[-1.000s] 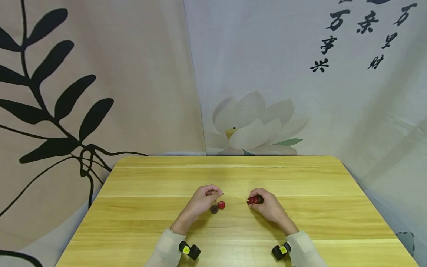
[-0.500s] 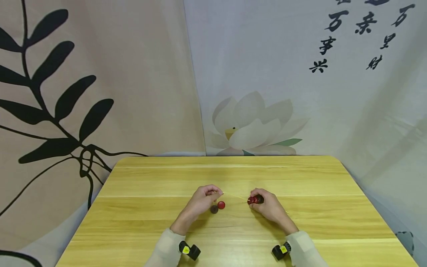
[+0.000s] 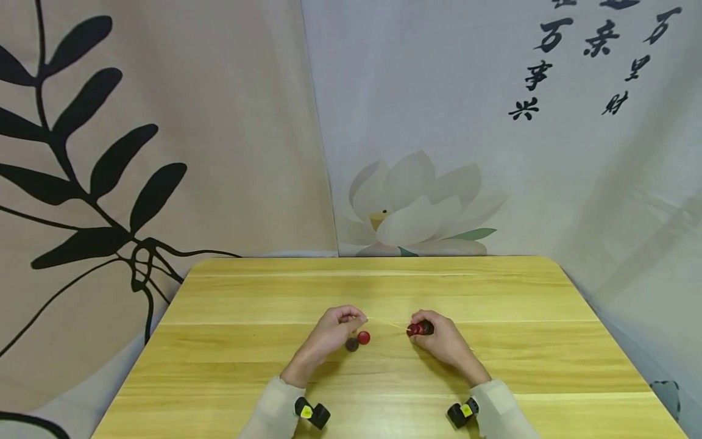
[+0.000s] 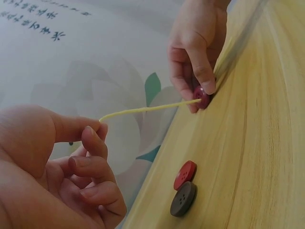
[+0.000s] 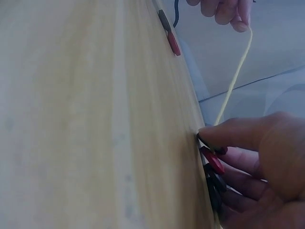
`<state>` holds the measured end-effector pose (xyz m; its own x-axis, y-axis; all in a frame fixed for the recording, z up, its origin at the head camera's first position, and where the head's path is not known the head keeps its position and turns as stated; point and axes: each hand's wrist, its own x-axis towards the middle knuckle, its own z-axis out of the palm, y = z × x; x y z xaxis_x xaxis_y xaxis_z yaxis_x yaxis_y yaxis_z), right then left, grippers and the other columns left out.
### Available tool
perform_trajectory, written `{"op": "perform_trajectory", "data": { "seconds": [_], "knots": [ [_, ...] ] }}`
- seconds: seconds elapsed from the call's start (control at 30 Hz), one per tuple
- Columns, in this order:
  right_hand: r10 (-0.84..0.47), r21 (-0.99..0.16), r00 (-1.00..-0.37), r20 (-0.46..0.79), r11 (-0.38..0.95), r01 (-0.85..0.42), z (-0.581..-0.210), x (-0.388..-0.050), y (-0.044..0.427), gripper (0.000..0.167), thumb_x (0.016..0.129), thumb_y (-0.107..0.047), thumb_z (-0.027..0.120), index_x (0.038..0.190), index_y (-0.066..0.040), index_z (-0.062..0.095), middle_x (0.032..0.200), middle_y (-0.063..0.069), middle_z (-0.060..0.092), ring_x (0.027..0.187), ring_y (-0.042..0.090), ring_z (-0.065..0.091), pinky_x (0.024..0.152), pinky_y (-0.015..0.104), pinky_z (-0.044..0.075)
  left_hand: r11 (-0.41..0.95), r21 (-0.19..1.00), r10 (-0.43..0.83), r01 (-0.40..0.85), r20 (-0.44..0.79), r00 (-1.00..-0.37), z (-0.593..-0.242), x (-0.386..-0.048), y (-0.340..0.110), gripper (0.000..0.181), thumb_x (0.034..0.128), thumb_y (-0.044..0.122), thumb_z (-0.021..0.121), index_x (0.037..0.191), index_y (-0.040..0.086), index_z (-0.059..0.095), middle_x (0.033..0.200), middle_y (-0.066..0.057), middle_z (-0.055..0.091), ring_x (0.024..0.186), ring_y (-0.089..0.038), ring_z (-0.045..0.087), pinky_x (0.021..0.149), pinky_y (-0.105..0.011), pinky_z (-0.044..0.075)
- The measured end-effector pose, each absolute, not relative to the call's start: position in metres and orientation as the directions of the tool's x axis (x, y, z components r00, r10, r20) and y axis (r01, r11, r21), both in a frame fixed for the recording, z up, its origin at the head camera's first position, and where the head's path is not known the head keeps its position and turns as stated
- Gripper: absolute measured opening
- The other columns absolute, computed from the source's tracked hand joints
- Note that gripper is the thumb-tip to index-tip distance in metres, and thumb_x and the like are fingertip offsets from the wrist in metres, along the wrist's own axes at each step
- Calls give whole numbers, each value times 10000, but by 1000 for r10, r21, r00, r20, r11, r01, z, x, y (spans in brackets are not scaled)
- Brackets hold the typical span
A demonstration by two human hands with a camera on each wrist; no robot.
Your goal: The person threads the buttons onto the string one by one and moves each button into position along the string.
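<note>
My left hand (image 3: 329, 329) pinches the end of a yellow string (image 4: 147, 109) between thumb and forefinger, its other fingers loosely curled. The string runs fairly straight across to my right hand (image 3: 443, 338), which grips a short row of red and dark buttons low over the table. In the left wrist view, the string passes out through the front dark-red button (image 4: 204, 98). Behind it in the right wrist view come a red button (image 5: 213, 160) and several dark ones, partly hidden by fingers. Below the left fingertips lie a loose red button (image 4: 185, 175) and a dark grey-brown button (image 4: 183, 199), touching or nearly so.
The wooden table (image 3: 247, 366) stretches out around both hands, its far edge against a printed cloth backdrop (image 3: 247, 152). A bit of string trails out behind the right hand. Each wrist wears a small black camera on a pale sleeve (image 3: 274, 408).
</note>
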<state>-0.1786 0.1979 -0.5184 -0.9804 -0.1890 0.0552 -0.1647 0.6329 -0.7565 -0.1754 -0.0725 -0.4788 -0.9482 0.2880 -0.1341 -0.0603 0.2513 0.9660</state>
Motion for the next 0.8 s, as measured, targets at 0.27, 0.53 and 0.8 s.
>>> {"op": "perform_trajectory", "data": {
  "seconds": [0.27, 0.53, 0.8],
  "knots": [
    [-186, -760, -982, 43, 632, -153, -520, -180, 197, 285, 792, -14, 803, 1024, -127, 682, 1082, 33, 675, 979, 188, 631, 849, 382, 529, 258, 964, 277, -59, -133, -952, -479, -174, -72, 242, 991, 269, 607, 1072, 52, 678, 928, -130, 596, 882, -272, 547, 691, -309, 409],
    [-188, -755, -982, 24, 640, -141, -518, -180, 196, 299, 792, -26, 800, 1040, -136, 675, 1019, -1, 669, 927, 139, 613, 823, 342, 516, 245, 968, 288, -58, -130, -949, -477, -175, -72, 256, 989, 256, 610, 1072, 23, 673, 925, -135, 596, 878, -275, 542, 708, -307, 414],
    [-225, -769, -974, 29, 618, -165, -514, -178, 196, 305, 813, -34, 785, 1086, -90, 662, 1013, 27, 669, 905, 144, 622, 790, 307, 514, 246, 967, 284, -63, -134, -949, -478, -174, -73, 262, 982, 267, 621, 1065, 24, 673, 903, -111, 592, 868, -272, 539, 699, -308, 408]
  ]
}}
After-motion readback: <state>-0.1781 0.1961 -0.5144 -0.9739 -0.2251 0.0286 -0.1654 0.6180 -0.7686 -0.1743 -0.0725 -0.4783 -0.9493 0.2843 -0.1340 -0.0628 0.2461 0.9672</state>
